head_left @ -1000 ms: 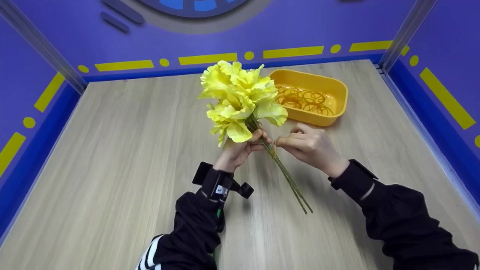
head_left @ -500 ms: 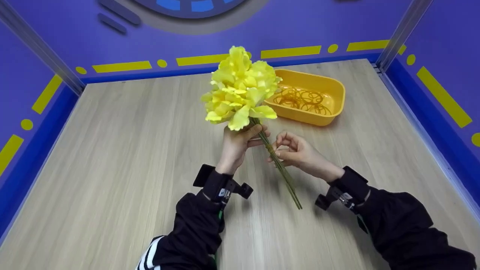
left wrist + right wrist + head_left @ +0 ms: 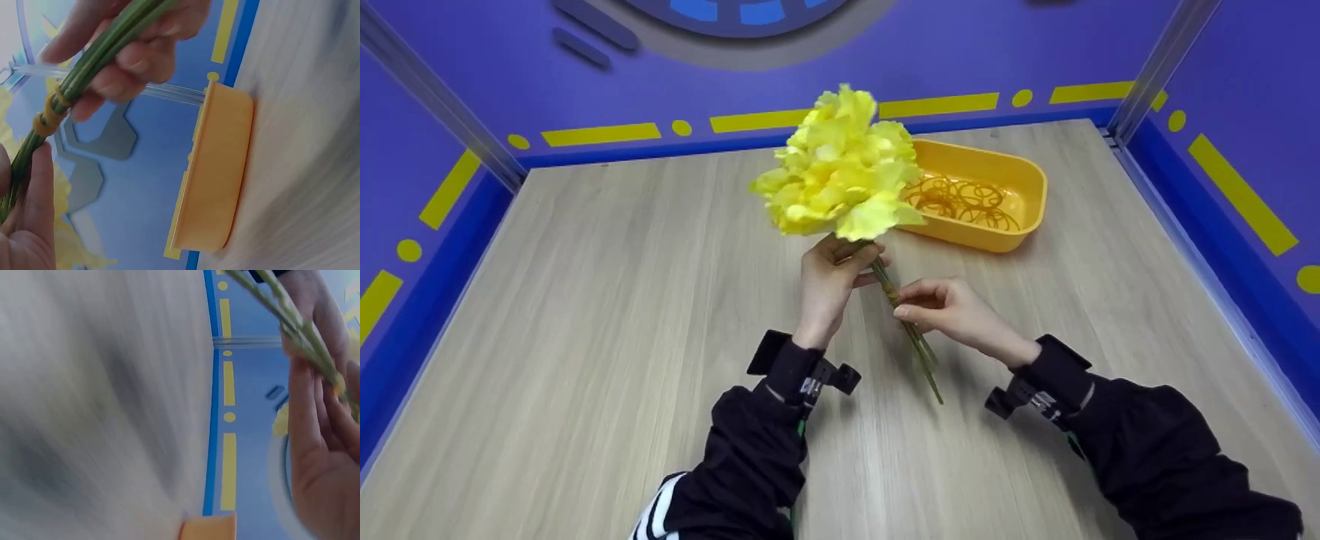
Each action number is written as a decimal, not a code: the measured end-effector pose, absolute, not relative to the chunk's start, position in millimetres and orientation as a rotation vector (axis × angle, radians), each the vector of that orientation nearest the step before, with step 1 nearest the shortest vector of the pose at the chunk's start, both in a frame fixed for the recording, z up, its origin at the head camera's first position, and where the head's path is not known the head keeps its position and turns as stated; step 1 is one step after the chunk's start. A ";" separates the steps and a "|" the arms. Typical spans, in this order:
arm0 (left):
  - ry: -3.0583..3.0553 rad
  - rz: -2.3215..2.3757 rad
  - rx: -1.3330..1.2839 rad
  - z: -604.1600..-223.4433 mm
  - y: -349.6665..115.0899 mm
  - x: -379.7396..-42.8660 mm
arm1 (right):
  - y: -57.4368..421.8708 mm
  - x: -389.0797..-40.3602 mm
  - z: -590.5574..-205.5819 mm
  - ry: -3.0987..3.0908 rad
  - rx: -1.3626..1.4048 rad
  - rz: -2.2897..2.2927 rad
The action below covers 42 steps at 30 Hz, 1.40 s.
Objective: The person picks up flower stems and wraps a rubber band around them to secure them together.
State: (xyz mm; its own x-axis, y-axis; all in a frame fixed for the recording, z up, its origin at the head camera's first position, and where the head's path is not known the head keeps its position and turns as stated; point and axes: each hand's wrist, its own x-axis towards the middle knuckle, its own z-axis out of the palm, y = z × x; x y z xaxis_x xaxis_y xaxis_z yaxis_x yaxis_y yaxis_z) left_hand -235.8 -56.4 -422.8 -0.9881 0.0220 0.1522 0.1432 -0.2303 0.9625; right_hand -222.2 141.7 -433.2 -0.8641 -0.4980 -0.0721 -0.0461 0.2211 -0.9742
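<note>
A bunch of ruffled yellow flowers (image 3: 840,172) is held above the table, blooms up and stems slanting down to the right. My left hand (image 3: 826,281) grips the green stems just beneath the blooms. Lower down, my right hand (image 3: 956,311) pinches the stems (image 3: 112,45) between thumb and fingers. In the left wrist view, a yellowish rubber band (image 3: 52,115) is wound in several turns round the stems, between the two hands. The stem ends hang free below the right hand.
Behind the right hand stands an orange plastic tub (image 3: 997,241) with several loose rubber bands (image 3: 960,202) inside. The blooms overlap its left end in the head view. Blue panels (image 3: 720,90) with yellow dashes enclose the wood-grain table (image 3: 622,337) at the back and sides.
The flowers have swung more upright and farther back. My right hand has turned and moved in from beside the stems to take hold of them; my left hand keeps its grip.
</note>
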 end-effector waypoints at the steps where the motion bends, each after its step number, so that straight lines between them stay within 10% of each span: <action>1: -1.943 -2.363 -0.218 -423.1 -54.6 -235.5 | 139.2 -221.3 -433.0 2.166 -0.501 -1.687; 9: -2.400 -2.077 -0.450 -424.8 -53.6 -233.5 | 123.4 -230.5 -433.3 2.259 -0.486 -1.860; 42: -2.830 -1.279 0.199 -452.8 -148.5 -335.7 | 181.8 -257.7 -444.5 2.811 -0.510 -1.416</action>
